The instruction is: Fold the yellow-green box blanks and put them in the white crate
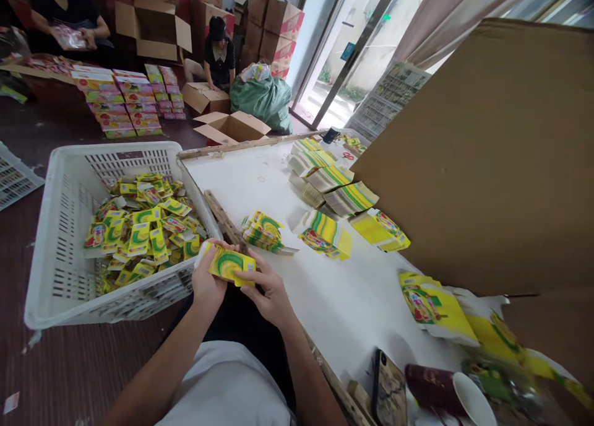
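A small yellow-green carton is held low at centre frame, clamped between both hands: the left hand grips its left end, the right hand pinches its right edge, presumably so the flaps can be worked. It is kept over the lap, between the white basket at left and the table at right. The basket holds a heap of like cartons, within easy reach of the left hand. On the table, flat stacks lie fanned along the far side, and a small pile lies just beyond the hands. A big cardboard sheet fills the right. Two other people sit among boxes at upper left.
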Available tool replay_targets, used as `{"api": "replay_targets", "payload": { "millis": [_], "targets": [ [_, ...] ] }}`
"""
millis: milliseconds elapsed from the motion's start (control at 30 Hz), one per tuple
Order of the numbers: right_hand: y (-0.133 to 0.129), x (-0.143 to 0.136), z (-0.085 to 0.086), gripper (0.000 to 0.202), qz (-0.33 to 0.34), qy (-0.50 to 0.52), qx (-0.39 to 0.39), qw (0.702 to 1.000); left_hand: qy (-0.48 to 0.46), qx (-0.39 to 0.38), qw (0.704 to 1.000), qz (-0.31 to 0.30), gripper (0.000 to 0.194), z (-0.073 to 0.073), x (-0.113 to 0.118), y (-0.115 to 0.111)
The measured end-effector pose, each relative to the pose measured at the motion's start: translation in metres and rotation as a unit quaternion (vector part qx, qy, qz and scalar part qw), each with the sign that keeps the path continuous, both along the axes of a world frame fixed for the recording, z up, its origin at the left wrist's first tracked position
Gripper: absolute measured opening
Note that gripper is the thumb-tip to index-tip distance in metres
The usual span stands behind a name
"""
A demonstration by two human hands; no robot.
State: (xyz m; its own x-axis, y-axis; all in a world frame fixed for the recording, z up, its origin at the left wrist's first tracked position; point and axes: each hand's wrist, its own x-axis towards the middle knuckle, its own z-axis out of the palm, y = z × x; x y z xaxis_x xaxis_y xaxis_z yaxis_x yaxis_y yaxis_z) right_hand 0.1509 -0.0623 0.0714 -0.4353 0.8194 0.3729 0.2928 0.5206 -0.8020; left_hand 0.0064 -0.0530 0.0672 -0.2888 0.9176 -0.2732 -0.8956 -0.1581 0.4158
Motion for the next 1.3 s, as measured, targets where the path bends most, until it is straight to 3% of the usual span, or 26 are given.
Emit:
{"api": "replay_targets", "payload": {
  "millis": [167, 267, 400, 500, 633, 767, 900, 967, 1033, 1100, 1133, 1233, 1300],
  "targets": [
    [0.000, -0.009, -0.019, 0.031, -0.070, 0.114, -0.081, 0.988, 0.052, -0.001, 0.999, -0.010, 0.051, 0.002, 0.008, -0.002],
    [-0.002, -0.014, -0.022, 0.040, -0.076, 0.113, -0.082, 0.987, 0.067, 0.000, 0.998, -0.003, 0.051, 0.002, 0.006, -0.002],
    [-0.001, -0.005, -0.009, 0.033, -0.019, 0.013, -0.029, 0.999, 0.048, -0.012, 0.999, 0.015, 0.052, 0.001, -0.001, 0.002],
    [0.000, 0.003, -0.004, 0.031, 0.026, -0.008, -0.039, 0.999, 0.017, -0.026, 0.999, 0.028, 0.050, -0.001, -0.002, 0.005],
    [0.000, -0.004, -0.014, 0.028, -0.043, 0.064, -0.082, 0.994, 0.037, -0.007, 0.999, 0.036, 0.047, -0.002, 0.003, 0.006],
    [-0.001, -0.022, -0.022, 0.041, -0.080, 0.186, -0.137, 0.970, 0.045, 0.005, 0.998, 0.035, 0.048, 0.000, 0.007, 0.004],
    [0.000, -0.027, -0.019, 0.051, -0.079, 0.116, -0.160, 0.977, 0.029, -0.026, 0.998, 0.040, 0.054, 0.001, 0.007, 0.002],
    [0.001, -0.021, -0.017, 0.068, -0.065, 0.066, -0.173, 0.981, 0.072, -0.024, 0.996, 0.049, 0.049, 0.002, -0.005, 0.007],
    [0.005, -0.009, -0.015, 0.073, -0.073, 0.047, -0.166, 0.982, 0.120, -0.015, 0.987, 0.101, 0.036, 0.002, -0.030, 0.017],
    [0.013, 0.008, -0.013, 0.058, -0.121, 0.038, -0.127, 0.984, 0.101, -0.037, 0.974, 0.199, 0.021, -0.002, -0.064, 0.028],
    [0.019, 0.017, -0.013, 0.048, -0.154, 0.027, -0.099, 0.983, 0.047, -0.069, 0.968, 0.236, 0.020, -0.006, -0.081, 0.033],
    [0.044, 0.043, -0.014, 0.038, -0.248, -0.021, -0.021, 0.968, -0.026, -0.117, 0.972, 0.200, 0.054, -0.025, -0.112, 0.039],
    [0.064, 0.054, -0.018, 0.038, -0.276, -0.044, -0.002, 0.960, -0.068, -0.179, 0.972, 0.135, 0.080, -0.038, -0.112, 0.036]
  ]
}}
